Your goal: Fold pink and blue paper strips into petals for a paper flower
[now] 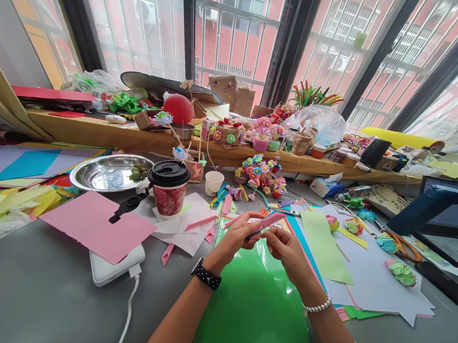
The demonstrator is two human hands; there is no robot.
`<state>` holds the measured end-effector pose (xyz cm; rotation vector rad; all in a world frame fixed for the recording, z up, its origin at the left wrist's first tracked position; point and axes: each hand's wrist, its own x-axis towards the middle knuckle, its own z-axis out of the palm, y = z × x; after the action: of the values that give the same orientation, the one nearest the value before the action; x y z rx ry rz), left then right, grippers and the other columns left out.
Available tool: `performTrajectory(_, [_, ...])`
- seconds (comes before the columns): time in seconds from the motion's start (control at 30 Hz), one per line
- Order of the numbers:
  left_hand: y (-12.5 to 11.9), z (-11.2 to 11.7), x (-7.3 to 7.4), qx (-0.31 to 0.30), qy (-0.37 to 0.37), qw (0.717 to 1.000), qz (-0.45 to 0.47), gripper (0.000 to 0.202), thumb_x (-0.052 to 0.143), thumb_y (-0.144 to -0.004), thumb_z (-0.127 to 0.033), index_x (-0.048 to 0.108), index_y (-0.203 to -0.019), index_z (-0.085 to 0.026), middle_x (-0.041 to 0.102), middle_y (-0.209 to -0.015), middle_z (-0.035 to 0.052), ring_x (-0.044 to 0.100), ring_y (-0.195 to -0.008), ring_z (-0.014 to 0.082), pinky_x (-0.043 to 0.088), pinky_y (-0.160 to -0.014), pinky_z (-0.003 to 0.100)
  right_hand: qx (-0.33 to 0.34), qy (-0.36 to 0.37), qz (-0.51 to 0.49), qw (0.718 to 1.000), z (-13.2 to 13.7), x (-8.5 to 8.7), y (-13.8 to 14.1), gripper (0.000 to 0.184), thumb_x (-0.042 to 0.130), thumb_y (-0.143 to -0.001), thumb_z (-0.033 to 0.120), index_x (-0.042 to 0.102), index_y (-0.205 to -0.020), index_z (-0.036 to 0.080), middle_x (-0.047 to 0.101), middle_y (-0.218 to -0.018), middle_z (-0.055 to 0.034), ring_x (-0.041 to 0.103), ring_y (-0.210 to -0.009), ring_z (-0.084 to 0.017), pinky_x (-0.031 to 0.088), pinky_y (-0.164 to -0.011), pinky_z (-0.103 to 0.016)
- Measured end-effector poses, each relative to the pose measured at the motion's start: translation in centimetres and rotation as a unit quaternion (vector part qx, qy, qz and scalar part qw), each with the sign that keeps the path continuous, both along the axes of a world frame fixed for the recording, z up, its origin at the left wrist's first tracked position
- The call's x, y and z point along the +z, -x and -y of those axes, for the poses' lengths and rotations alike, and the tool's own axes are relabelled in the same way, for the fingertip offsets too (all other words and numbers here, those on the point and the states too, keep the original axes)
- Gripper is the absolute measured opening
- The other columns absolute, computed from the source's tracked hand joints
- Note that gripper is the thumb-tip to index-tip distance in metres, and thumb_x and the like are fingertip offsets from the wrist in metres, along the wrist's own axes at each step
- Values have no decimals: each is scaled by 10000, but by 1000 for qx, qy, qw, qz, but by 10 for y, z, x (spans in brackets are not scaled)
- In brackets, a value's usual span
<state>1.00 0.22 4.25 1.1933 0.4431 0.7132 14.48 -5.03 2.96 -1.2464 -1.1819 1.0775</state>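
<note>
Above a glossy green sheet (pixel 260 303), my left hand (pixel 243 232) is closed round a folded pink paper strip (pixel 272 220), which points up and to the right. My right hand (pixel 284 246) is pinched just beside it, close to the left fingertips. Whatever lies between the right fingers is too small to make out. More folded pink strips (pixel 201 222) lie on white paper (pixel 188 240) to the left. A light green paper sheet (pixel 325 250) is right of my hands.
On the left are a lidded red cup (pixel 168 193), a metal dish (pixel 92 176), a pink sheet (pixel 94 223) and a white power bank (pixel 110 270) with a cable. Crumpled paper flowers (pixel 400 272), orange-handled scissors (pixel 410 250) and a dark blue bottle (pixel 424 209) lie right.
</note>
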Motion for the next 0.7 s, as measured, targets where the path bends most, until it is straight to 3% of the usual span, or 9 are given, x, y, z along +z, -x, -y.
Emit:
performTrajectory(0.2, [2,0,0,-43,48,997,48,271,488,-754,-369,428,-919,-162,313,-440,-103,163,-371,25,99,-401,186,5,-23,45,999,0,4,-5,268,591,-684,427,556,-678,162,428,-492,52,343,-423,-59,236,-385,-199])
performTrajectory(0.4, [4,1,0,-110,90,987,77,221,489,-762,-352,415,-885,-184,268,-396,-118,131,-327,26,95,-359,164,5,-55,41,998,-6,1,-13,314,647,-632,396,560,-833,172,484,-541,38,405,-442,-75,293,-379,-192])
performTrajectory(0.7, [2,4,-1,-241,208,938,136,51,451,-795,-226,434,-834,-197,215,-392,-111,59,-327,28,83,-323,124,59,-101,65,991,-13,12,-26,397,707,-570,327,623,-940,210,514,-615,31,375,-460,-74,315,-420,-213])
